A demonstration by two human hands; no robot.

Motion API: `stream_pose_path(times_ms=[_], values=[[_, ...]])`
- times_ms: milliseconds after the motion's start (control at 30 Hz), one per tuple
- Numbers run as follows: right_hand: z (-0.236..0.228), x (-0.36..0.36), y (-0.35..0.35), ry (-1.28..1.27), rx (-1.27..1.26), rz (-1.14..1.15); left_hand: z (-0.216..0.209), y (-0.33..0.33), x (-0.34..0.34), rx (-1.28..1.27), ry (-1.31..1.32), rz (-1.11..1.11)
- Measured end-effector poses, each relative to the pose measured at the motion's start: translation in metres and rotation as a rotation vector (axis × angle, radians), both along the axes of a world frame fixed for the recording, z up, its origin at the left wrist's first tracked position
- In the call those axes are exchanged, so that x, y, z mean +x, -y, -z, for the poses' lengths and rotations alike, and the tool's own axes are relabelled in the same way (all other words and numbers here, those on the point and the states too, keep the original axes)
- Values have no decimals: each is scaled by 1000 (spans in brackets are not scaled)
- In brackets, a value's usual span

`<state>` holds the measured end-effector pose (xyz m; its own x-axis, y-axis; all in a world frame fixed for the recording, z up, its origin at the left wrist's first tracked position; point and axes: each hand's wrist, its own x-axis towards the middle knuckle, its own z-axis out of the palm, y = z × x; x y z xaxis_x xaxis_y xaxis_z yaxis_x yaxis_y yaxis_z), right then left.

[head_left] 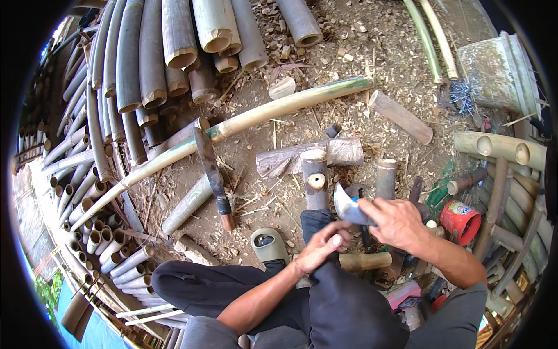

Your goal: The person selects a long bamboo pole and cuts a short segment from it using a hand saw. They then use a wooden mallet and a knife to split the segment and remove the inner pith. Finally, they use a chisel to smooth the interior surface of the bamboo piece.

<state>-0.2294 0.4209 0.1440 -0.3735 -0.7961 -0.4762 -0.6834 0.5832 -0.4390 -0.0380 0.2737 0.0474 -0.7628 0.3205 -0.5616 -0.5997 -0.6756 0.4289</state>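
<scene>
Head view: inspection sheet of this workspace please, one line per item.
Surface: dirt ground strewn with chips and shavings.
Job's things: short bamboo piece with a hole upright at the knee; curved blade.
Clutter: big knife, long bamboo pole, red can, sandal.
Hands: right hand grips the curved blade; left hand closed, resting on the knee.
Cables: nothing seen.
Surroundings: stacked bamboo tubes on the left, bamboo frame on the right.
</scene>
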Motion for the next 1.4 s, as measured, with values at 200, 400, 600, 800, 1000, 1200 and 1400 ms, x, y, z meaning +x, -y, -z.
stream_pose_path(times_ms=[200, 400, 600, 800, 1000, 1200, 1400], values=[[36, -6, 32, -201, 25, -315, 30, -39, -39, 700, 301, -424], [48, -14, 41, -259, 102, -379, 27, -37, -69, 652, 442, -475], [46, -13, 50, -192, 151, -437, 24, -23, -66, 538, 373, -478], [62, 29, 43, 102, 125, -15, 21, 21, -53, 72, 420, -136], [93, 114, 65, 263, -86, 664, 23, 68, -62, -698, 269, 410], [62, 86, 41, 329, -185, 656, -13, 72, -83, -671, 198, 570], [67, 28, 18, 675, -86, 977, -16, 26, -71, -129, 83, 168]])
